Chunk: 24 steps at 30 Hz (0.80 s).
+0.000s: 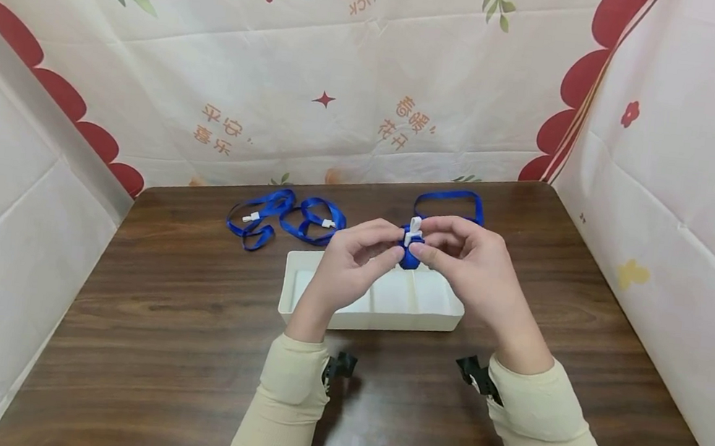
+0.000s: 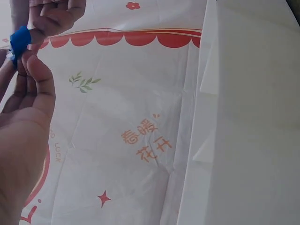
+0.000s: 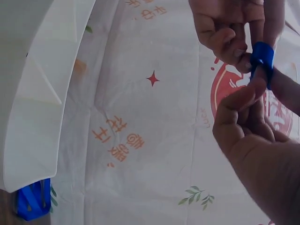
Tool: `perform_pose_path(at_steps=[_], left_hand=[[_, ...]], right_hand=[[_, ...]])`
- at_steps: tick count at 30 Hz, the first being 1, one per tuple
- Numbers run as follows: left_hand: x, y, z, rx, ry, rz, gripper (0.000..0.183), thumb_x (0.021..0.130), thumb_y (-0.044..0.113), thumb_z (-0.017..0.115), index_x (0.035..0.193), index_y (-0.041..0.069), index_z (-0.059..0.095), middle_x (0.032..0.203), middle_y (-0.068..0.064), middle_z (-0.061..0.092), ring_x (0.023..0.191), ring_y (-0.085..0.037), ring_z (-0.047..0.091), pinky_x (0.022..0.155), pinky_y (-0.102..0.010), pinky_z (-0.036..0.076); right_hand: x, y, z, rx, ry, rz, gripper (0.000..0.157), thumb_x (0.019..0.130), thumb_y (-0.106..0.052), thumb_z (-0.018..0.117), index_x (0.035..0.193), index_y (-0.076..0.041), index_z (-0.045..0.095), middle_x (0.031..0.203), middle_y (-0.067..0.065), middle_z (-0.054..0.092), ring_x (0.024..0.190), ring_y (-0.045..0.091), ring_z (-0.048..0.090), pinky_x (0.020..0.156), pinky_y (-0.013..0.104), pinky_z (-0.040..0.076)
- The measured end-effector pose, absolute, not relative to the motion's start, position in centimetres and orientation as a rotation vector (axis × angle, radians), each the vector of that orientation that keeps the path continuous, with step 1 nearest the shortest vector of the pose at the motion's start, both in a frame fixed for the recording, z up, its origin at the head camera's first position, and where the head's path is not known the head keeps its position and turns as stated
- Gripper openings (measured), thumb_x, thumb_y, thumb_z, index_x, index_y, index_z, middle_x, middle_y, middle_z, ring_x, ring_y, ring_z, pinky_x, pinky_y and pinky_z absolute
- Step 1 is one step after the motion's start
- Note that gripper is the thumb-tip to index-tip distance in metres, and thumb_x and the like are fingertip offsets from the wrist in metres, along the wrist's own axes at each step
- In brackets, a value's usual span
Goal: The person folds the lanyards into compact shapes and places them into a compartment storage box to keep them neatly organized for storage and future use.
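Over the white divided tray (image 1: 373, 321), both hands hold one blue lanyard (image 1: 410, 259), its strap bunched into a small roll with a white clip (image 1: 415, 228) at the top. My left hand (image 1: 353, 260) pinches the roll's left side between thumb and fingers. From the right, my right hand (image 1: 474, 264) pinches it with the thumb at the front near the clip. In the left wrist view the blue roll (image 2: 20, 41) sits between the fingertips of both hands. The right wrist view shows the blue strap (image 3: 262, 57) looped round a finger.
Two blue lanyards with white clips, a left one (image 1: 277, 204) and one beside it (image 1: 301, 229), lie behind the tray on the brown table (image 1: 188, 336). Another blue strap (image 1: 450, 195) lies at the back right. A printed cloth (image 1: 277, 120) hangs along the table's back.
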<state>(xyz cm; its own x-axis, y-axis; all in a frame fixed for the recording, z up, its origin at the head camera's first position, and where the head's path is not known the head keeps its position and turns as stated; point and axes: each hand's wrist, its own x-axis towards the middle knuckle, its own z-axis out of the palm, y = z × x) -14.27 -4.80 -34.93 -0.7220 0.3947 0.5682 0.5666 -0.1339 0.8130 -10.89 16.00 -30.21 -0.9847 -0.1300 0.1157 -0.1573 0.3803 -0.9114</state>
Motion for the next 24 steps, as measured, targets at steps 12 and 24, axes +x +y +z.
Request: perform_pose_path(at_steps=[12,24], left_hand=[[-14.52,-4.40,-35.25,-0.841,-1.992,-2.106,0.013,0.095,-0.006,0.073,0.106,-0.013,0.074,0.109,-0.033,0.074,0.097,-0.005,0.075,0.089,-0.024,0.062],[-14.86,-4.03,-34.79,-0.770,-2.055,-2.239,0.020,0.099,0.000,0.071,0.117,-0.009,0.074,0.115,-0.026,0.077,0.100,-0.008,0.076,0.094,-0.029,0.062]], right_hand=[[-11.26,16.79,-30.66,0.337,-2.679,1.708,0.032,0.098,-0.020,0.079,0.126,-0.005,0.075,0.105,0.012,0.078,0.088,0.010,0.073,0.084,0.020,0.060],[-11.53,16.99,-30.84,0.270,-2.705,1.669,0.037,0.096,-0.026,0.081,0.128,-0.009,0.076,0.104,0.008,0.079,0.092,0.012,0.073,0.085,0.020,0.058]])
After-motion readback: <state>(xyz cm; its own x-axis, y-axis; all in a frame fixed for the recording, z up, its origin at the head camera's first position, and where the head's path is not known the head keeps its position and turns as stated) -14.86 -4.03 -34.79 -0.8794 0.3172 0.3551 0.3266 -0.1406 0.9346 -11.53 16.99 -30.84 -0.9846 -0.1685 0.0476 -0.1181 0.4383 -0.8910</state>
